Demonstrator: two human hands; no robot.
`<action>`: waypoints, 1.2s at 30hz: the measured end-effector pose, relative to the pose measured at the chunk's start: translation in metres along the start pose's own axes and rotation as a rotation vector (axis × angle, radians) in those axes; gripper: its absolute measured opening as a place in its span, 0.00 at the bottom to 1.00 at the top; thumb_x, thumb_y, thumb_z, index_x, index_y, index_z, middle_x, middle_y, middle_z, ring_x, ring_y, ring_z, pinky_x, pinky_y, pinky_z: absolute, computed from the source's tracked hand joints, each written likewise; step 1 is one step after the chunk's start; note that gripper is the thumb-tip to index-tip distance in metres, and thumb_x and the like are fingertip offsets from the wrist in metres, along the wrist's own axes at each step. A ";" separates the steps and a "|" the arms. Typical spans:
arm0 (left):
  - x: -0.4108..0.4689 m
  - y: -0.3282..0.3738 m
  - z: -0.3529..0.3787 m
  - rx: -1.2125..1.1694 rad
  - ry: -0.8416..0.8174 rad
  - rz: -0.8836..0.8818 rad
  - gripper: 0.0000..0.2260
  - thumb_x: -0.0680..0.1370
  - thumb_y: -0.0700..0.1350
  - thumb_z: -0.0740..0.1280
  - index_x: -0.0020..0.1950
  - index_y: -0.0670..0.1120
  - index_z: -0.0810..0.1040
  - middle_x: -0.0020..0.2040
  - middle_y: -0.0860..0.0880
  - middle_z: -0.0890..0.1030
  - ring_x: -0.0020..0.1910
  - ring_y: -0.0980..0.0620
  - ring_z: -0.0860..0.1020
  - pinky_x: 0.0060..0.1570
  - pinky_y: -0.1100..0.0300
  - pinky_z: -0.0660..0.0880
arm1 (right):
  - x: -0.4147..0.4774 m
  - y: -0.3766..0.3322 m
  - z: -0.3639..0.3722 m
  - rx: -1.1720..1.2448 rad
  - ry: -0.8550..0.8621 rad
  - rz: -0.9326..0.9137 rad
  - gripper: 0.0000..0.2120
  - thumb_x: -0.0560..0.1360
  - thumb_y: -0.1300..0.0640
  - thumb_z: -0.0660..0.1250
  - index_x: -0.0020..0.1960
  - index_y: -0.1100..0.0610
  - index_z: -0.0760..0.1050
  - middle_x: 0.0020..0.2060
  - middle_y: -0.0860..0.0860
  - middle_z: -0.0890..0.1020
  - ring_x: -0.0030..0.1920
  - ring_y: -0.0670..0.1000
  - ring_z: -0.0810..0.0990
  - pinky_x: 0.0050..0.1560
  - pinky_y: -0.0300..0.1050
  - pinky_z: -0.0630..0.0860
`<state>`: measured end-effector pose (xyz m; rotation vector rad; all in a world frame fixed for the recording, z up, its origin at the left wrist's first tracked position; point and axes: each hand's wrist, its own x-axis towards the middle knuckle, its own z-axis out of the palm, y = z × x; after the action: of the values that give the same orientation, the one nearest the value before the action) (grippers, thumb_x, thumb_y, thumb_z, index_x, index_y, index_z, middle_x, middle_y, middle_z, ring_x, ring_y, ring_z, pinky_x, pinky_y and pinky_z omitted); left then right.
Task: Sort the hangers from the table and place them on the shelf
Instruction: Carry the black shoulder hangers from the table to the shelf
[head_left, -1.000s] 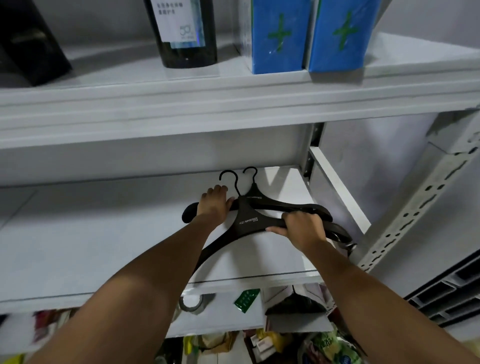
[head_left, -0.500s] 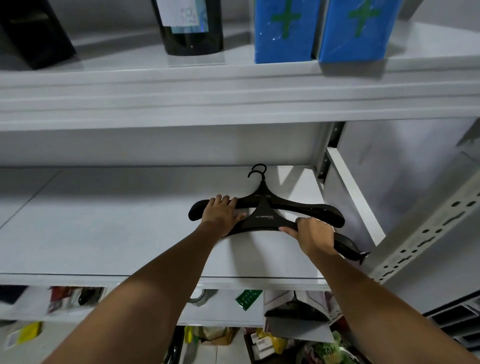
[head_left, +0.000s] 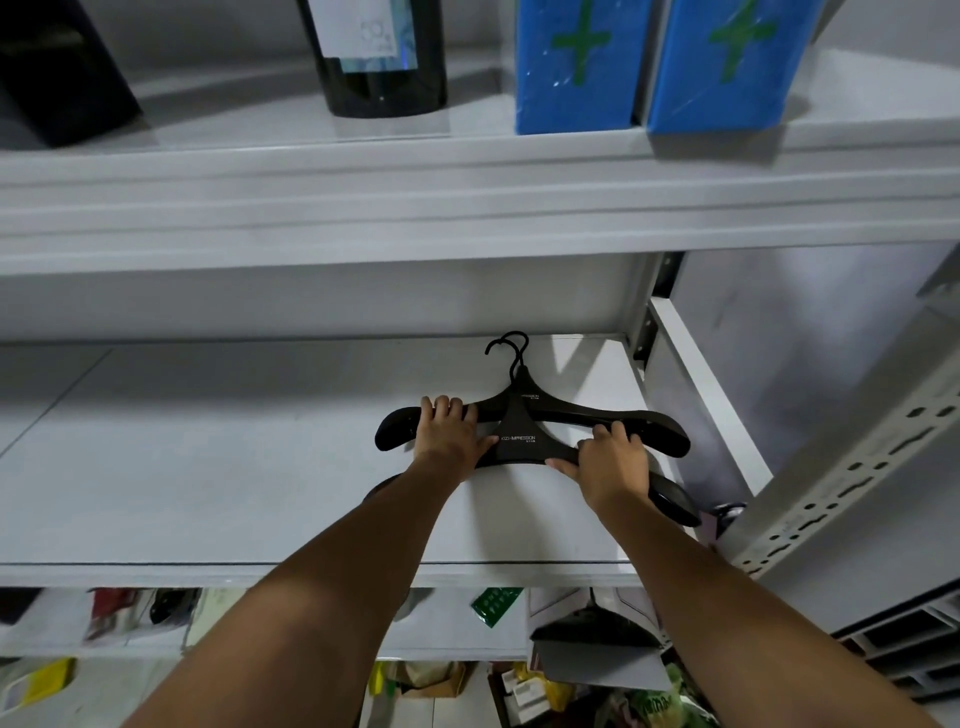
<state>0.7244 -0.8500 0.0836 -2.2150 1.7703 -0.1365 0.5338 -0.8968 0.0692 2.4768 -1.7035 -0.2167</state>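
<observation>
Two black plastic hangers lie stacked flat on the right part of the middle white shelf (head_left: 208, 467), hooks pointing to the back. The front hanger (head_left: 514, 441) overlaps the rear hanger (head_left: 576, 415). My left hand (head_left: 449, 436) covers their left arms, fingers curled over the rear hanger's far edge and thumb lying on the front one. My right hand (head_left: 610, 467) grips the front hanger's right arm, thumb along its near edge. The front hanger's left end is hidden under my left forearm.
The shelf above carries a dark bottle (head_left: 379, 57), two blue boxes (head_left: 576, 67) and a black box (head_left: 57, 78). A perforated grey upright (head_left: 857, 467) bounds the right side. The lower shelf holds a green packet (head_left: 493, 605) and other clutter.
The front hanger has swung from a slant to lie square over the rear one, and the two hooks have come together. Both hands stayed on the hangers.
</observation>
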 end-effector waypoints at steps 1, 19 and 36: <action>0.000 0.000 0.000 0.001 -0.002 0.002 0.27 0.81 0.60 0.47 0.72 0.44 0.60 0.69 0.42 0.67 0.70 0.41 0.61 0.72 0.46 0.52 | -0.001 -0.001 0.000 -0.001 -0.001 0.001 0.31 0.77 0.33 0.50 0.55 0.56 0.79 0.59 0.52 0.75 0.62 0.54 0.68 0.59 0.47 0.65; -0.005 0.002 0.004 0.000 0.046 0.003 0.25 0.81 0.59 0.47 0.71 0.44 0.61 0.68 0.42 0.67 0.69 0.41 0.62 0.70 0.43 0.55 | -0.008 -0.002 0.002 0.059 -0.055 0.035 0.25 0.80 0.40 0.51 0.65 0.56 0.71 0.65 0.55 0.71 0.67 0.57 0.68 0.65 0.50 0.64; -0.011 0.007 -0.039 -0.183 0.127 0.055 0.26 0.81 0.58 0.49 0.74 0.45 0.56 0.72 0.43 0.62 0.71 0.43 0.61 0.70 0.51 0.57 | -0.020 0.006 -0.046 0.111 0.113 -0.070 0.28 0.80 0.41 0.51 0.74 0.55 0.58 0.64 0.56 0.72 0.63 0.57 0.71 0.62 0.49 0.67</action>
<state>0.7053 -0.8472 0.1200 -2.3264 1.9825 -0.1094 0.5300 -0.8792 0.1160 2.5760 -1.6274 0.0125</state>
